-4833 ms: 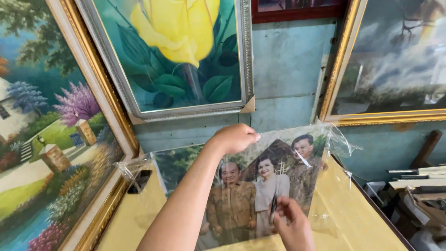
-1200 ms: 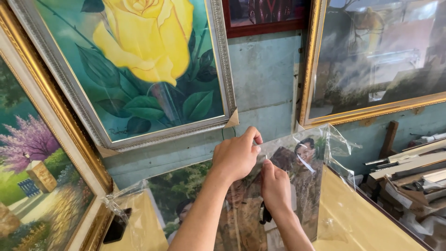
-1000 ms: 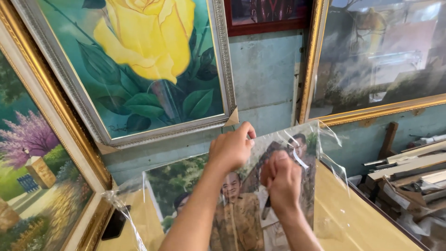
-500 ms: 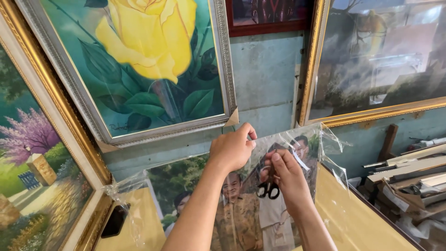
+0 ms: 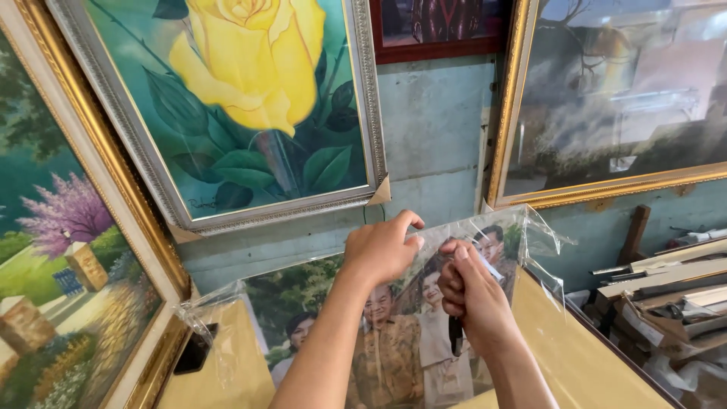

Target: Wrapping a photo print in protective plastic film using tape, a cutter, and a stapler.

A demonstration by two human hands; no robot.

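A large colour photo print of several people (image 5: 394, 356) stands upright in front of me, wrapped in loose clear plastic film (image 5: 541, 242). My left hand (image 5: 382, 246) pinches the film at the print's top edge. Just to its right, my right hand (image 5: 473, 303) is closed in a fist on black scissors (image 5: 454, 335). Only a dark part of them shows below the fingers. The two hands almost touch at the top edge.
A yellow rose painting in a silver frame (image 5: 250, 98) leans on the blue wall behind. A gold-framed garden painting (image 5: 68, 250) stands at left and another gold-framed picture (image 5: 621, 98) at right. Wooden moulding strips (image 5: 674, 288) are stacked at right. Yellowish boards (image 5: 583, 356) lie underneath.
My right hand has risen with the scissors to the print's top edge, beside my left hand. The scissors, plainly seen half a second ago, are now mostly hidden in the fist.
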